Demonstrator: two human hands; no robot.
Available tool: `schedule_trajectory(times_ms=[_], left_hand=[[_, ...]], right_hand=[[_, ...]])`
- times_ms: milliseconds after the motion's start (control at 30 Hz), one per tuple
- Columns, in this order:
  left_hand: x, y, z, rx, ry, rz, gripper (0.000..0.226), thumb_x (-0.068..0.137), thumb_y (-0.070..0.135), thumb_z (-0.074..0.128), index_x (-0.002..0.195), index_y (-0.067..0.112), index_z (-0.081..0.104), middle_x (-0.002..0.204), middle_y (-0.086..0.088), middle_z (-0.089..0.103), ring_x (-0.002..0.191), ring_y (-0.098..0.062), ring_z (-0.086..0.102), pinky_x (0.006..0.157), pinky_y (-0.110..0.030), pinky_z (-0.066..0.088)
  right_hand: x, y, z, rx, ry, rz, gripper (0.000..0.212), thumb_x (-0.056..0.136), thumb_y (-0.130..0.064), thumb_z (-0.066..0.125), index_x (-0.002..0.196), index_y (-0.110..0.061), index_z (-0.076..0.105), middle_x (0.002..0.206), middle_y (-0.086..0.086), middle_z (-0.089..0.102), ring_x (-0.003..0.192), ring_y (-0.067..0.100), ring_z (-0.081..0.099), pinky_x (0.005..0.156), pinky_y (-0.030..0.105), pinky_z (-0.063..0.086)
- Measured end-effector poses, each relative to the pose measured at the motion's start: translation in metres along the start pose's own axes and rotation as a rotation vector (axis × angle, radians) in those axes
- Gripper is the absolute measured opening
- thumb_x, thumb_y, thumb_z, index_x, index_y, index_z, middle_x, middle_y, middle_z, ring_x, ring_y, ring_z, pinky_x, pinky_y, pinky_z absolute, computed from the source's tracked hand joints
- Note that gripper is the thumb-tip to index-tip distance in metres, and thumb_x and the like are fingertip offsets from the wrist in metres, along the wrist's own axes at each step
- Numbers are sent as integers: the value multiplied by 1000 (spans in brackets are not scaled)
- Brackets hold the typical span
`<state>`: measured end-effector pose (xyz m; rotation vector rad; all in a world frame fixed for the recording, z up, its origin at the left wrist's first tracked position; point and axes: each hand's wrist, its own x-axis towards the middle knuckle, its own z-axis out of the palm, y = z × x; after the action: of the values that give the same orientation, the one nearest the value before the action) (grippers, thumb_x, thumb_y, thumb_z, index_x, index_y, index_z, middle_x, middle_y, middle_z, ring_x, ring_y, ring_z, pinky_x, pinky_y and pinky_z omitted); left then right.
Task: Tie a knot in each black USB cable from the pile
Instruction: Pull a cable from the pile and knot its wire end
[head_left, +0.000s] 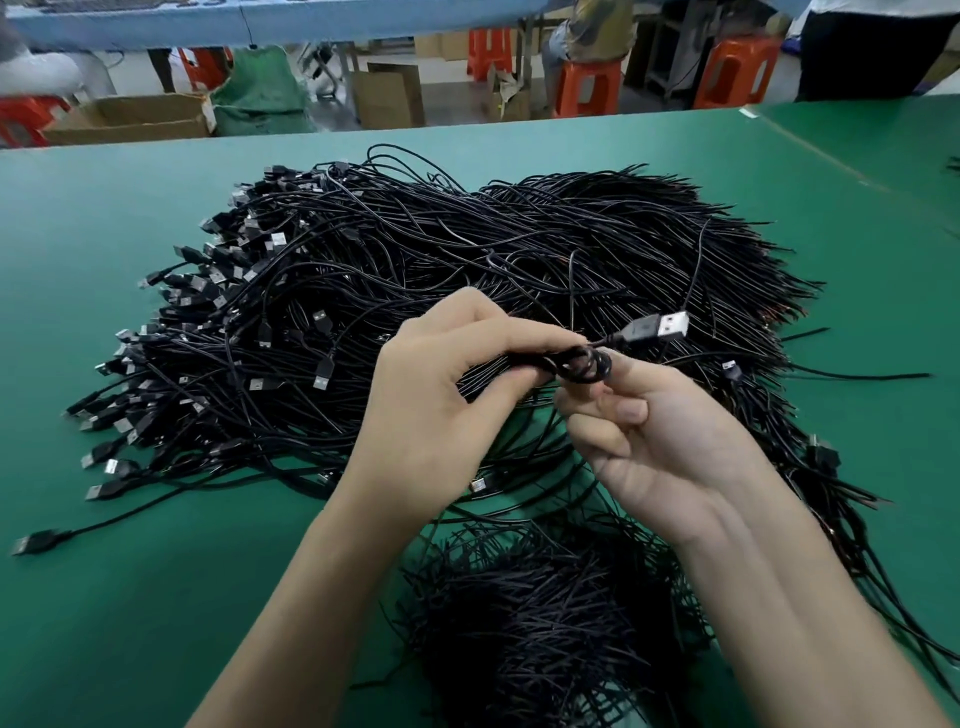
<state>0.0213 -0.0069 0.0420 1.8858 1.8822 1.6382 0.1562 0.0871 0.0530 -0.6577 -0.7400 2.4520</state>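
A big pile of black USB cables (441, 249) covers the middle of the green table (130, 597), plugs to the left, bare ends to the right. Above its near side my left hand (441, 405) pinches one black cable between thumb and fingers. My right hand (660, 447) pinches the same cable at a small coiled loop (584, 366) between the two hands. The cable's USB plug (657, 327) sticks out to the upper right of the loop. A smaller heap of black cables (545, 623) lies below my forearms near the table's front.
A single cable with its plug (36, 543) strays out at the left on the table. Beyond the far table edge are cardboard boxes (135, 122), orange stools (589, 85) and a seated person (587, 31). A second green table surface (883, 140) adjoins at the right.
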Motion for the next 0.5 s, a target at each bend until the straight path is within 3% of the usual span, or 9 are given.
schedule_trajectory(times_ms=[133,267,333,400,500], left_hand=[[0,-4,-5,89,0,141,35,93,-3,74,106,29,79,97,0,67,98,-19,67,86,-41,51],[-1,-7,-7,165,-10,167,31,94,2,74,109,29,80,102,7,70,101,-16,67,90,-40,49],[-1,-6,-4,95,-6,51,30,91,7,79,112,29,79,101,12,73,101,-13,70,90,-29,51],[-2,-4,1,-106,32,-160,33,85,12,84,108,35,78,95,14,76,93,-7,72,82,-16,51],[-2,-2,9,-402,72,-383,31,83,14,87,104,36,77,93,7,78,85,-13,74,77,-23,59]], right_hand=[[-3,0,2,-153,30,24,9,70,-10,70,63,-13,76,59,-5,48,43,2,33,40,13,19],[0,3,1,-7,43,54,19,78,-3,60,62,-8,70,59,-3,46,40,2,31,33,10,21],[1,4,1,-101,45,-50,22,93,-3,52,78,-7,68,59,-4,46,38,2,33,34,12,24],[-1,3,0,-362,72,-223,17,101,-18,57,89,-15,68,62,-4,51,44,1,36,39,14,29],[-4,-4,-3,-735,160,-403,26,99,-44,58,84,-27,71,68,-9,59,57,3,51,47,14,40]])
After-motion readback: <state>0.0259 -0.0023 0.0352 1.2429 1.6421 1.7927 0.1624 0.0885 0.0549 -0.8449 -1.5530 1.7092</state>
